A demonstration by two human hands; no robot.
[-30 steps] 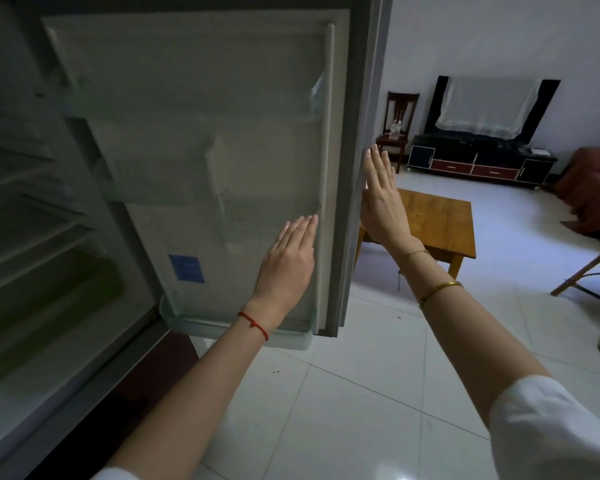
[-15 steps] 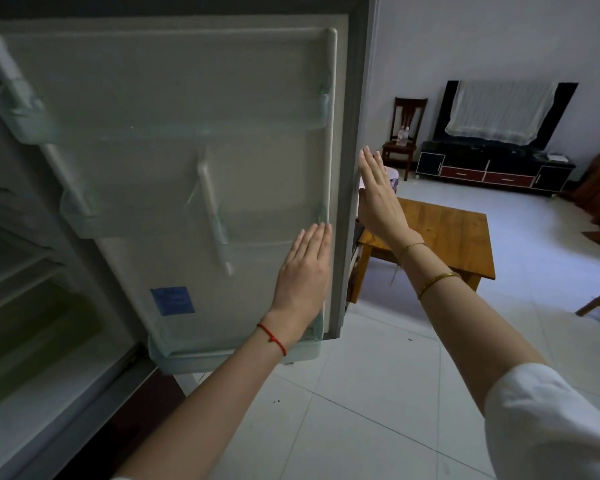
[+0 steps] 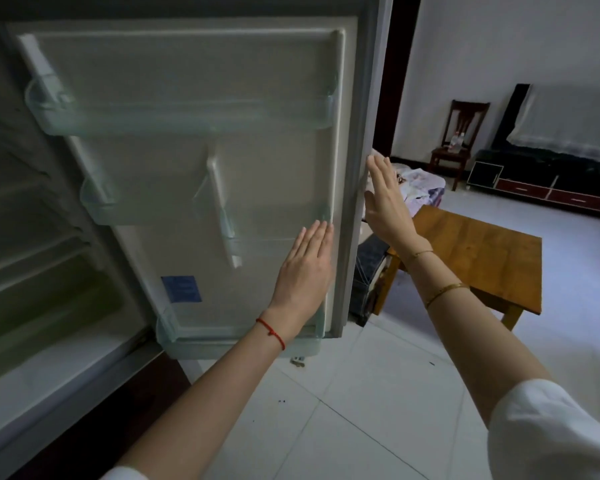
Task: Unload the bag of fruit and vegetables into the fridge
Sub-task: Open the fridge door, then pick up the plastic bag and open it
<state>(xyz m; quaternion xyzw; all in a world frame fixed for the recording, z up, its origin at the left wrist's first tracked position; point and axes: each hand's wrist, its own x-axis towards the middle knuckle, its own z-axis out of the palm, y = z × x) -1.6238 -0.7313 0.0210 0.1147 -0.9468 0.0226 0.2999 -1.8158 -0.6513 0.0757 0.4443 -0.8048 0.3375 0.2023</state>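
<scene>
The fridge door (image 3: 187,168) stands open, its inner side with clear shelf bins facing me. My left hand (image 3: 303,271) lies flat with straight fingers on the door's inner panel near its outer edge. My right hand (image 3: 385,202) is flat against the door's outer edge, fingers straight. The fridge interior (image 3: 32,254) with its shelves shows at the left. A pale bag (image 3: 420,183) lies behind my right hand, at the far end of the wooden table (image 3: 482,258); its contents are not clear.
The wooden table sits right of the door. A dark chair (image 3: 459,140) holding bottles and a low TV cabinet (image 3: 541,188) with a cloth-covered screen line the far wall. White tiled floor (image 3: 378,410) spreads below.
The door has swung wider, showing more of its inner shelves. Both hands have stayed flat on it and travelled with it. The view has shifted to the right.
</scene>
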